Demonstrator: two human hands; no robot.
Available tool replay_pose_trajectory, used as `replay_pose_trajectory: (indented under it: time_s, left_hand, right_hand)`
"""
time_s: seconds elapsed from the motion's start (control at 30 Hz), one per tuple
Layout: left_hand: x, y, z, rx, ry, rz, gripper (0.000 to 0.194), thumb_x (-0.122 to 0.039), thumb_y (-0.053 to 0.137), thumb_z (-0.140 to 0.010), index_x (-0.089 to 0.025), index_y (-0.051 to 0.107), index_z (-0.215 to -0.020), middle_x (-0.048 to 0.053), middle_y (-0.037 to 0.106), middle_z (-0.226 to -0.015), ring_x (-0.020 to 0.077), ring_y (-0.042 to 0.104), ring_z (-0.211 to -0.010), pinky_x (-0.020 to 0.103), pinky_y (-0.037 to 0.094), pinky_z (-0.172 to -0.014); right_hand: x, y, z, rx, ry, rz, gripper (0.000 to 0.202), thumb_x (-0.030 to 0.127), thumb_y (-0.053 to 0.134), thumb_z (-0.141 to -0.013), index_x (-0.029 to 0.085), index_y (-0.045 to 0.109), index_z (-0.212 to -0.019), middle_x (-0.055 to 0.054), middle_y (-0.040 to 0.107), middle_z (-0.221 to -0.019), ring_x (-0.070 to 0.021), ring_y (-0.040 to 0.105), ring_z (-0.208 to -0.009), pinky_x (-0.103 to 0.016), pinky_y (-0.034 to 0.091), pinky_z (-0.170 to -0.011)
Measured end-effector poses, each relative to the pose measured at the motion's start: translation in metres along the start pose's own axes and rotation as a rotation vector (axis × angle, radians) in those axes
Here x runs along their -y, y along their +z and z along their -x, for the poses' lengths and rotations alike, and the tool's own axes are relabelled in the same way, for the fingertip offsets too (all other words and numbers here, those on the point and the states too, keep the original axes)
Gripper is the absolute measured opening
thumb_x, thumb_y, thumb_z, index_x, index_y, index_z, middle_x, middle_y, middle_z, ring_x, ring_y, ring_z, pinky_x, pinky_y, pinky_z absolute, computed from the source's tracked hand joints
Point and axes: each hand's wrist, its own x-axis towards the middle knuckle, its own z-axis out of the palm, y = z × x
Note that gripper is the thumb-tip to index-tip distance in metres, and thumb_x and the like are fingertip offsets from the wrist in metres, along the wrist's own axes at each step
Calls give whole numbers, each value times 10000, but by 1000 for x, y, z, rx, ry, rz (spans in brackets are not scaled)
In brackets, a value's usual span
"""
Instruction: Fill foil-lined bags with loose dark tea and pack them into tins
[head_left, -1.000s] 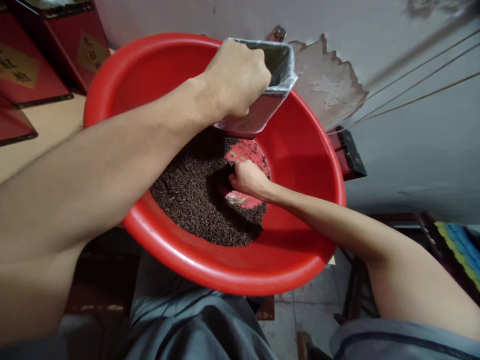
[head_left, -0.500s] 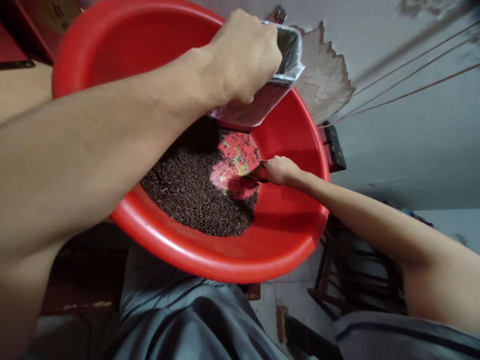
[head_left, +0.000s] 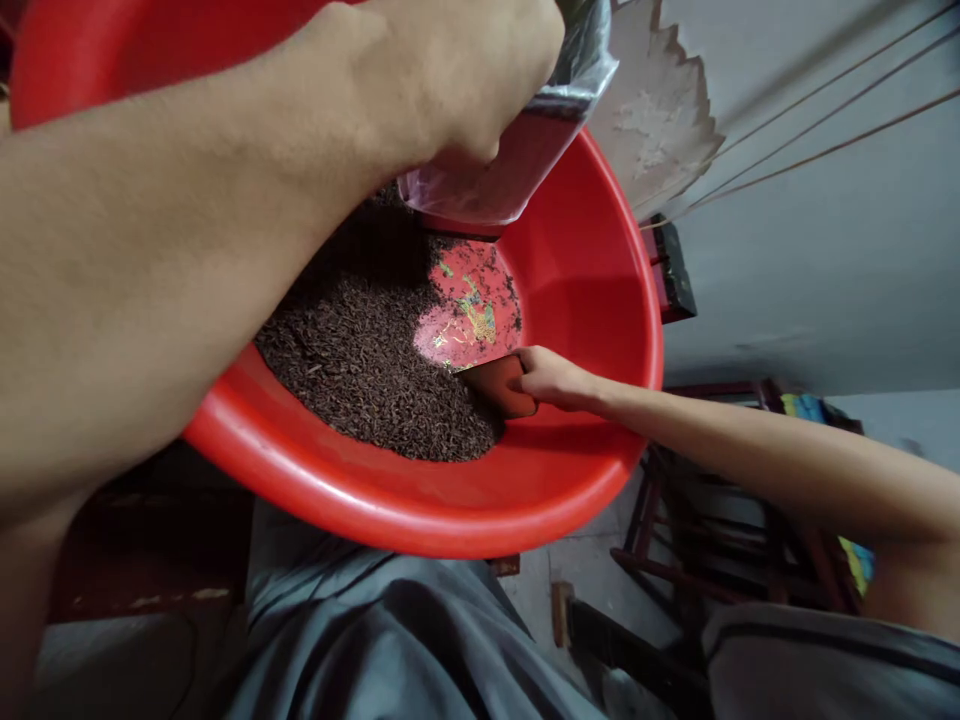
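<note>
A big red basin [head_left: 592,230] holds a heap of dark, thin loose leaves or grains [head_left: 375,370]. Part of its patterned floor [head_left: 472,310] shows beside the heap. My left hand [head_left: 480,80] grips a box lined with clear plastic [head_left: 517,170], held tilted over the basin's far side; its fingers are partly hidden behind the hand. Closed round a brown scoop [head_left: 499,385], my right hand [head_left: 555,378] is low at the basin's right side, and the scoop's edge meets the right end of the heap.
A dark box [head_left: 671,270] lies beyond the basin's right rim. Strings [head_left: 795,160] run along the wall with peeling paint. Dark wooden furniture [head_left: 697,530] stands at the lower right. My legs in grey cloth [head_left: 405,640] are below the basin.
My right hand has lowered the scoop from the bare floor patch to the heap's right edge. The view has shifted, so my left hand and the lined box appear higher and larger.
</note>
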Motion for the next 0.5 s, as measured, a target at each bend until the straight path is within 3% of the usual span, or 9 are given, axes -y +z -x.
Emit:
replay_pose_trajectory:
  time_s: [0.13, 0.23, 0.4, 0.5]
  left_hand:
    - [5, 5, -2, -12, -18, 32, 359, -92, 596, -869, 120, 712, -1134, 233, 695, -1246, 577, 632, -1209, 697, 511, -898]
    - [4, 7, -3, -41, -8, 58, 401, -9, 611, -805, 99, 719, -1175, 224, 681, -1273, 597, 625, -1217, 741, 508, -933]
    - [-3, -1, 1, 8, 6, -26, 378, 30, 661, -787, 109, 719, -1152, 241, 692, -1229, 568, 629, -1225, 677, 539, -932]
    - [-7, -8, 3, 29, 36, -57, 358, -16, 695, -842, 125, 723, -1171, 299, 684, -1264, 578, 599, -1280, 659, 515, -1008]
  right_hand:
    - [13, 22, 9, 102, 37, -449, 272, -19, 576, -620, 156, 606, -825, 1, 607, -670, -137, 576, -605, -234, 419, -518]
    - [16, 36, 8, 151, 76, -700, 334, 1, 559, -595, 155, 629, -884, -14, 647, -720, -157, 608, -621, -259, 467, -532]
    - [18, 47, 5, 335, 57, -749, 144, 51, 600, -634, 178, 589, -701, -5, 565, -585, -126, 529, -555, -234, 429, -510]
    - [24, 50, 7, 350, 20, -753, 161, 69, 631, -681, 198, 542, -645, 4, 519, -545, -121, 492, -538, -235, 439, -511]
